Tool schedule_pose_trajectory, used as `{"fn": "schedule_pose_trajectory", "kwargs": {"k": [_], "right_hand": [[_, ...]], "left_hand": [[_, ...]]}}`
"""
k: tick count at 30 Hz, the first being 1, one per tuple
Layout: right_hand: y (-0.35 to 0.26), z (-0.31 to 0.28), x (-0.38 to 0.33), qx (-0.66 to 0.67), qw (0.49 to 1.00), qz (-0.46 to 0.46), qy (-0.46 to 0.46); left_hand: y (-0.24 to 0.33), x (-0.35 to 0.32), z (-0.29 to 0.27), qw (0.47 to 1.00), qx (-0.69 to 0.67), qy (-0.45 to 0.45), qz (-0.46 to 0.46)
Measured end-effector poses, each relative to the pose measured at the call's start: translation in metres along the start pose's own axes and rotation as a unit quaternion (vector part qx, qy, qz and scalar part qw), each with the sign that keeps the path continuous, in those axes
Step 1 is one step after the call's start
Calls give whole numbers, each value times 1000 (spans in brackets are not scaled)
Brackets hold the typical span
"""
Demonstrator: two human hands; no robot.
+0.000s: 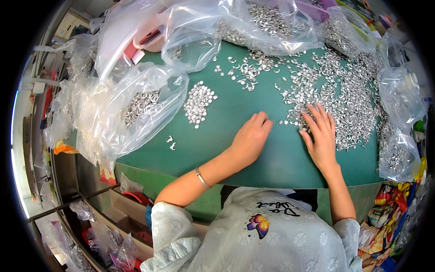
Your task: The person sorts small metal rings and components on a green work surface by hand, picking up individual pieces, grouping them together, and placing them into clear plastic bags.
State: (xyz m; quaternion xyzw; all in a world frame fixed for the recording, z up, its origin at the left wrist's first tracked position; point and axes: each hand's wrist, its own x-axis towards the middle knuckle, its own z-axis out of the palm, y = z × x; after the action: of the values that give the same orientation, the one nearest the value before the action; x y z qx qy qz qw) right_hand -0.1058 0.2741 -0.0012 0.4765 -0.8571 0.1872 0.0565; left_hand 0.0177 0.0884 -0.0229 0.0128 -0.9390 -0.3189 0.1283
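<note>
My right hand (320, 138) rests at the left edge of a wide spread of small silvery metal pieces (355, 104), its fingers apart and the fingertips touching the nearest ones. To its left, my left hand (252, 137) is over the green tabletop (217, 149) with its fingers curled together; whatever they hold, if anything, is hidden. A smaller heap of rounder silvery pieces (198, 102) lies farther left. Two loose curved pieces (171, 142) sit nearer the left front edge. Beyond my hands is a loose cluster of curved pieces (248, 72).
Clear plastic bags of metal pieces line the table: one bag (147, 106) at left, one (272, 27) at the back, others (398, 154) along the right edge. A pink container (152, 38) stands back left. Below left are brown open compartments (122, 213); colourful packets (385, 204) lie lower right.
</note>
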Motion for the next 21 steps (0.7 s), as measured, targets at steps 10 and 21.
{"fn": "schedule_pose_trajectory", "kwargs": {"k": [10,21], "right_hand": [[-7,2,13,17,999,0,-39],[15,-20,-43,27,995,-52,-75]], "left_hand": [[42,-26,19,994,-65,-62,63],[53,-37,13,996,-71,-4,-48]]}}
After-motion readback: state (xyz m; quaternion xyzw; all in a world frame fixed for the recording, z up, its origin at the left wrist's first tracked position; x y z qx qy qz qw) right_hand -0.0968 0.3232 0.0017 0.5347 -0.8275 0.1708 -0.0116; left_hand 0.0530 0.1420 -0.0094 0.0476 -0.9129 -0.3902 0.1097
